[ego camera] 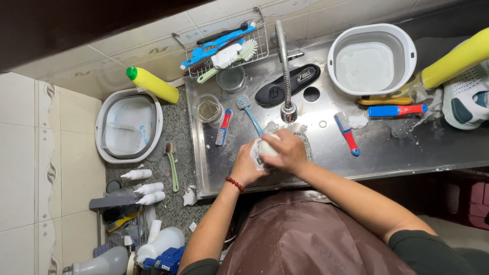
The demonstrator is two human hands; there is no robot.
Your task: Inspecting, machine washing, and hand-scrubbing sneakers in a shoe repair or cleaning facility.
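Both my hands meet over a white mesh shoe [266, 146] that lies in the steel sink [387, 147], just below the faucet [288, 109]. My left hand [246, 165], with a red bead bracelet at the wrist, grips the shoe from the left. My right hand [288, 151] is closed over the shoe's top; whatever it may hold against the shoe is hidden. A blue-handled toothbrush [249, 111] lies just beyond the shoe.
In the sink lie a black insole [286, 84], red-and-blue brushes [347, 132] [224, 127] [395, 110], a glass cup [208, 108] and a white basin [372, 58]. A yellow bottle [453, 60] and a white sneaker [466, 97] sit at right. Another basin [129, 126], a yellow bottle [152, 83] and squeeze bottles [147, 188] are left.
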